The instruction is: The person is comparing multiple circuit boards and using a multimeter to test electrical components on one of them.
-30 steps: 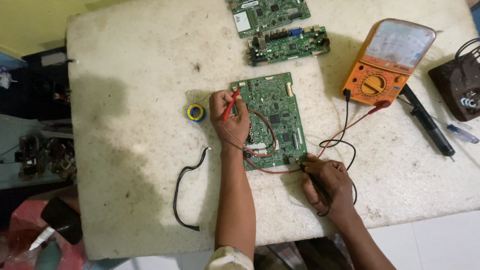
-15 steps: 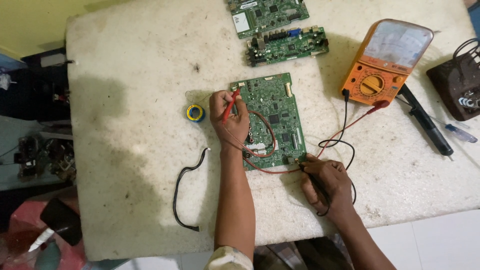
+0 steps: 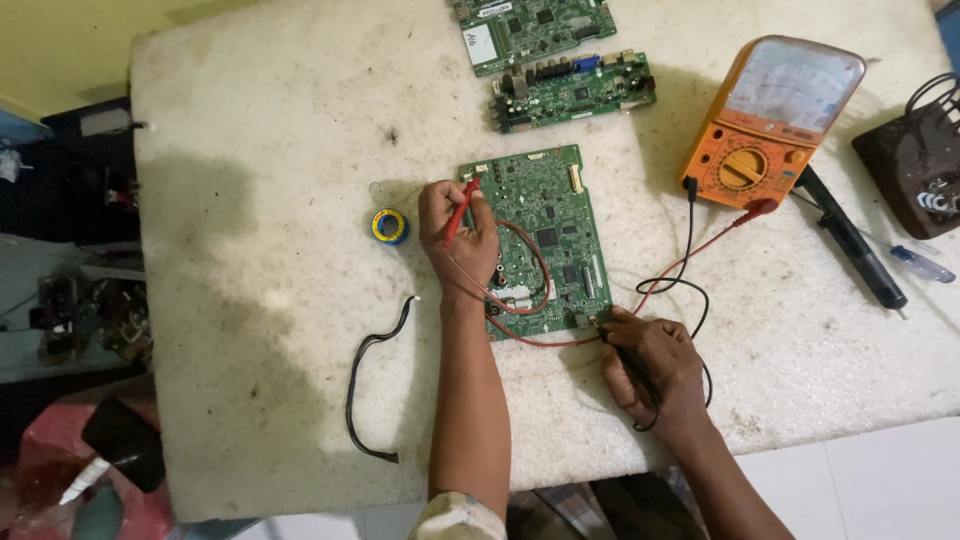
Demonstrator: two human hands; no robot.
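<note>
Head view: both probes on green circuit board (image 3: pixel 545 235); left hand (image 3: pixel 458 228) fingers pinching red probe (image 3: pixel 457 208), right hand (image 3: pixel 650 365) gripping black probe (image 3: pixel 625 355); measuring apparently underway.

Two more green circuit boards (image 3: pixel 530 28) (image 3: pixel 573 92) are seen lying side by side at the top centre of the frame, on a worn white table (image 3: pixel 260 130) with a dark stain. A small blue and yellow solder reel (image 3: pixel 389 226) is placed near the middle, and a loose black cable (image 3: pixel 368 388) is curled at the lower left of the tabletop. At the right edge a long black tool (image 3: pixel 852 240), a clear-handled screwdriver (image 3: pixel 918 263) and a dark box (image 3: pixel 912 170) with black wires are found, while cluttered dark gear (image 3: pixel 90 320) is glimpsed below the table at the left.
</note>
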